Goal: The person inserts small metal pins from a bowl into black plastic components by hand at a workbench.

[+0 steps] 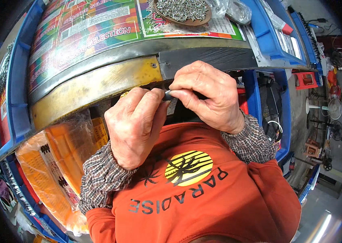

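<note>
My left hand (134, 123) and my right hand (211, 95) meet just in front of the bench's near edge. Both are closed, fingertips pinched together around a small dark grey piece (167, 95) with a lighter end. Its exact kind cannot be made out, since the fingers cover most of it. Beyond the hands, a shallow round brown dish (179, 22) is heaped with small silvery metal parts (185, 9). Some of these parts lie spilled to the left of the dish.
A yellow metal strip (98, 87) and a black strip (211, 58) line the bench edge. Printed colourful sheets (94, 36) cover the top. Blue bins (19, 81) stand left and right. An orange crate (45, 162) in clear plastic sits below left. Fans (335, 108) stand far right.
</note>
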The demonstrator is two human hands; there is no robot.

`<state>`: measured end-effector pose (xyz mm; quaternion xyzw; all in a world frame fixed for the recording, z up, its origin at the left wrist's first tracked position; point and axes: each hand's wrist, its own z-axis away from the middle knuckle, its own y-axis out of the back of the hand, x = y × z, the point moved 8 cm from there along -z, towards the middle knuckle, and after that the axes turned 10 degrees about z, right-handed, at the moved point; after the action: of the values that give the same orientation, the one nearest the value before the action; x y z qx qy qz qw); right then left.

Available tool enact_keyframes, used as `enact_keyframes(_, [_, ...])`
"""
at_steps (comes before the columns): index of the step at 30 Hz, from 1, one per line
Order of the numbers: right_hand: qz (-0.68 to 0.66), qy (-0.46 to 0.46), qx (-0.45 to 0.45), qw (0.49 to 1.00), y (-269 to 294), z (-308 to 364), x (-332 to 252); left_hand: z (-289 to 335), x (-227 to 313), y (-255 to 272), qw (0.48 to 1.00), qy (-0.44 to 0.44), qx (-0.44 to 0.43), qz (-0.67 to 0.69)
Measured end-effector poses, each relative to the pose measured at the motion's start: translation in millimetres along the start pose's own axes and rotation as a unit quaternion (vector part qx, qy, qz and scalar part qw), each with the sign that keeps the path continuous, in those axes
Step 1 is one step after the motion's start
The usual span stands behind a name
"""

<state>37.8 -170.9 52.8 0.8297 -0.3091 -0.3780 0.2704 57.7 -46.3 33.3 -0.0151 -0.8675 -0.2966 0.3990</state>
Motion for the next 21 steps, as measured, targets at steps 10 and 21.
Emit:
enact_keyframes(10, [0.063, 0.030, 0.016, 0.997, -2, 5, -5, 2, 0, -4, 0.999, -0.023, 0.001, -0.034])
enact_keyframes(21, [0.142, 0.078, 0.021, 0.987, -3, 10, -12, 0, 0, -5, 0.998, -0.043, 0.011, -0.032])
